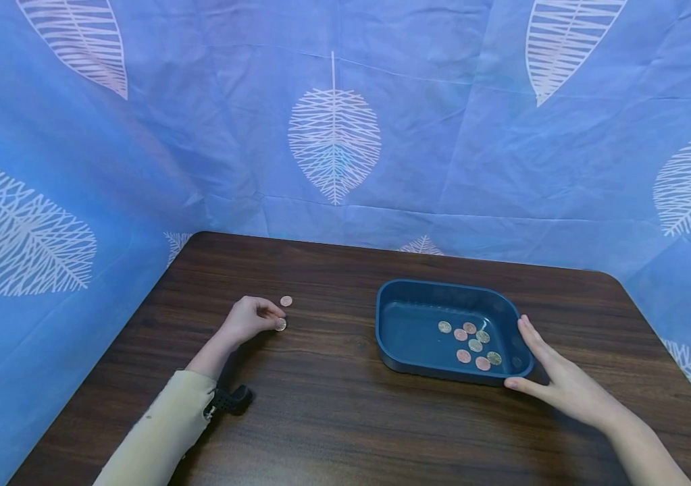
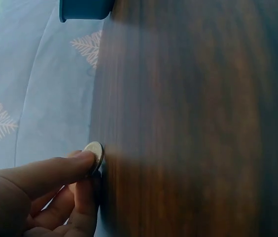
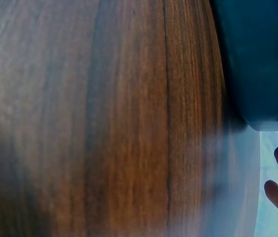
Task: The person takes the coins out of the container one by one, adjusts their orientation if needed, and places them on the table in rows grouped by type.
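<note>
In the head view, my left hand (image 1: 249, 320) is low over the left part of the table, pinching a pale metallic coin (image 1: 281, 325) between thumb and fingertips. The left wrist view shows the same coin (image 2: 97, 149) tilted on edge close to the tabletop. A copper-coloured coin (image 1: 286, 301) lies flat just beyond that hand. My right hand (image 1: 570, 388) rests against the right end of a dark blue tray (image 1: 406, 369), thumb at the near corner, fingers straight along the outer side. Several copper and brass-coloured coins (image 1: 475, 345) lie flat inside, towards the tray's right half.
The dark wood-grain table (image 1: 321, 418) has rounded far corners. Blue cloth (image 1: 248, 135) with white leaf prints hangs behind it and along both sides. A black strap (image 1: 232, 400) sticks out from the left wrist, above the table.
</note>
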{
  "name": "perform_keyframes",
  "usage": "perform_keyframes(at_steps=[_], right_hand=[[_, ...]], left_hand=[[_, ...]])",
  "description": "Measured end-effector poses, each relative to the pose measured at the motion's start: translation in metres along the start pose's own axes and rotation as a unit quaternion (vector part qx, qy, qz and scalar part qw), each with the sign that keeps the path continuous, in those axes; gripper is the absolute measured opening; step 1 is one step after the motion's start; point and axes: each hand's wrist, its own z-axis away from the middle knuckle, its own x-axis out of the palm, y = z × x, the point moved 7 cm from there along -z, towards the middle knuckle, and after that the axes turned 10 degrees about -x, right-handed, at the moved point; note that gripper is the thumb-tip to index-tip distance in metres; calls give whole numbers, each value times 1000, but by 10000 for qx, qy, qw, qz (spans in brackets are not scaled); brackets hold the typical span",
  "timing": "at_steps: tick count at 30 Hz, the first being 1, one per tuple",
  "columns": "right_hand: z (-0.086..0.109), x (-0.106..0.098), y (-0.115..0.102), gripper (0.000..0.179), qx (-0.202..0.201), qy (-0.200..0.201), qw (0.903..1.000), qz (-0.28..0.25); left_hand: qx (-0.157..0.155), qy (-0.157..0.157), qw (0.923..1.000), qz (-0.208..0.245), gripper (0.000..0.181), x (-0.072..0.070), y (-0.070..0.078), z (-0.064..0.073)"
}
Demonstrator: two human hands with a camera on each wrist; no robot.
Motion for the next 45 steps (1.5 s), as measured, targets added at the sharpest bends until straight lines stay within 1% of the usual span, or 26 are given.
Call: perform_keyframes(at_steps=[2,4,7,17,27,32,34,37,41,45], right_hand=[[0,0,0,101,-22,6,10000,-16],[0,0,0,101,-37,11,10000,-33],[0,0,-1,101,-50,19,10000,-42],[0,0,-1,101,-51,51,10000,-7],[0,0,-2,101,-9,37,10000,-13],[0,0,-1,101,-14,38,10000,-3],[0,0,-1,101,-13,36,10000,8],[0,0,-1,101,-11,32,10000,33],[0,0,-1,102,-20,50,10000,28],[0,1,-1,102,-23,69,10000,-3]], left_hand=[[-10,116,9998,-163,10,0,1,0],[-50,167,9996,-221,10,1,1,0],[-111,182,9996,-198,11,2,1,0],[-153,172,9997,-75,12,3,2,1],[-61,182,9998,-70,14,4,3,1],[4,203,9998,-76,15,4,6,2],[90,160,9998,-15,15,5,10,2],[274,2,9996,120,16,8,23,1],[642,-289,9973,188,19,17,50,2],[1036,-436,9935,185,19,30,81,1]])
